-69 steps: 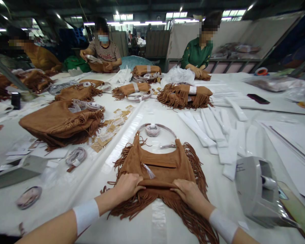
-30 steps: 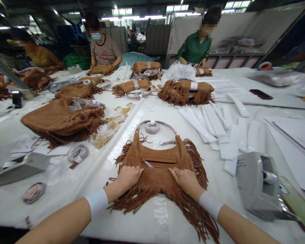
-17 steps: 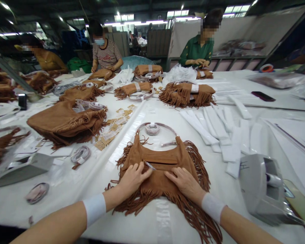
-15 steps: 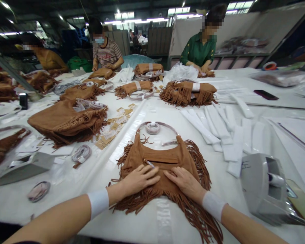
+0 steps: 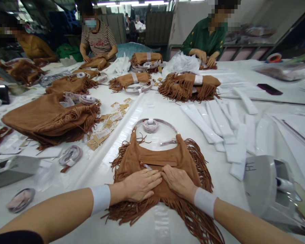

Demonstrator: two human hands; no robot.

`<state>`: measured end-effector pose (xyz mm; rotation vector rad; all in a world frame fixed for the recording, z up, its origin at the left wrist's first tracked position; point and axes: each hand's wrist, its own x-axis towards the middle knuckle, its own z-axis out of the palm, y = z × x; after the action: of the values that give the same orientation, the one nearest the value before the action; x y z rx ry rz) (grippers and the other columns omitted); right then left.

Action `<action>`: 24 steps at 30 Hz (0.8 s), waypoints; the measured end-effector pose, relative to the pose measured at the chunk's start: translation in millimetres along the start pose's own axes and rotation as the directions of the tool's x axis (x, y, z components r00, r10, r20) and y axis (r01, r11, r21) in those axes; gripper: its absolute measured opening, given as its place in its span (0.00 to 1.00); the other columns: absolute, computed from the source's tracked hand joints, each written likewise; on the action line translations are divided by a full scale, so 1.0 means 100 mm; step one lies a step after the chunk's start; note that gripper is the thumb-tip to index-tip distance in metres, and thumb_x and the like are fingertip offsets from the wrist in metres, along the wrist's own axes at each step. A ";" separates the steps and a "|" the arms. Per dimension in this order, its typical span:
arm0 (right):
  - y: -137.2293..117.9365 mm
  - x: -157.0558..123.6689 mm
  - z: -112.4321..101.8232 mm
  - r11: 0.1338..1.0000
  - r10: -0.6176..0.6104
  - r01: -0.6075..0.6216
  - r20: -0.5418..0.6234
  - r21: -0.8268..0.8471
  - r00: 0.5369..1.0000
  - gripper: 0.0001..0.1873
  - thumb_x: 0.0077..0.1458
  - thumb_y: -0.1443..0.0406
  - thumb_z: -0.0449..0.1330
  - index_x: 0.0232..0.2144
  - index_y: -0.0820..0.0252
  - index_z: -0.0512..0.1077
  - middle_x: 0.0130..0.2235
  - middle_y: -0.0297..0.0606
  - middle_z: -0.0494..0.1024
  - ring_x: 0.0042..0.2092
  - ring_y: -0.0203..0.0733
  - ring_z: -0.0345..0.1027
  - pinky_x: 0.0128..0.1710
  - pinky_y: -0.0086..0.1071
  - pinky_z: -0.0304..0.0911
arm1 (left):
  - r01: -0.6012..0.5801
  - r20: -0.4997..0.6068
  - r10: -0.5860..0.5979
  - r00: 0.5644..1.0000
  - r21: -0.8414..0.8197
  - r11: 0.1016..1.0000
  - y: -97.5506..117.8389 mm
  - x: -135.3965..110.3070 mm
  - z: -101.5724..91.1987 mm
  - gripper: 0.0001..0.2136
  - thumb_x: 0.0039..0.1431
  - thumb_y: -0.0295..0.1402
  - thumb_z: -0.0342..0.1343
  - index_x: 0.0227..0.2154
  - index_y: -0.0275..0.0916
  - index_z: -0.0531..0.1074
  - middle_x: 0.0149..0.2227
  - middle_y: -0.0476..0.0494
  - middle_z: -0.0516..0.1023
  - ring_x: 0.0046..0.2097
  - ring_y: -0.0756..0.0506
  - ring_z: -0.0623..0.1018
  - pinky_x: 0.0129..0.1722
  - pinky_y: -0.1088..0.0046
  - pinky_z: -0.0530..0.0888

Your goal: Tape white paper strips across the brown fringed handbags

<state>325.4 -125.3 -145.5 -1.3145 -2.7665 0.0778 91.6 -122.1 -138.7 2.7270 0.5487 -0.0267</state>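
A brown suede fringed bag (image 5: 157, 159) lies flat on the white table (image 5: 167, 115) right in front of me, its wrapped strap (image 5: 152, 124) looped at the far end. My left hand (image 5: 139, 184) rests flat on the bag's lower middle, fingers stretched out to the right. My right hand (image 5: 179, 181) lies flat beside it, fingers pointing left, fingertips nearly meeting the left hand's. Both press on the suede just below the zip pocket (image 5: 159, 163). Fringe spreads out beneath my wrists.
A grey tape dispenser (image 5: 266, 189) stands at my right. White foam strips (image 5: 218, 125) lie beyond it. Stacks of fringed bags (image 5: 48, 118) sit at left and far centre (image 5: 190, 86). Paper tags (image 5: 109, 125) are scattered between. Three people work across the table.
My hands have slid from the bag's folded lower edge inward and up to its middle, going from gripping to lying flat. The camera has dipped slightly.
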 end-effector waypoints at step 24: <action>0.02 0.12 0.08 0.996 0.077 -0.076 -0.018 0.048 0.997 0.11 0.64 0.58 0.49 0.37 0.58 0.66 0.32 0.35 0.73 0.32 0.40 0.70 0.28 0.31 0.56 | -0.101 -0.018 0.103 0.994 0.117 0.988 -0.37 -0.43 -0.09 0.26 0.65 0.43 0.45 0.64 0.42 0.53 0.65 0.44 0.57 0.67 0.40 0.53 0.65 0.55 0.46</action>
<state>318.5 -115.1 -153.4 -1.4017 -2.6804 0.1336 37.3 -103.3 -138.8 2.8679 0.4257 -0.0002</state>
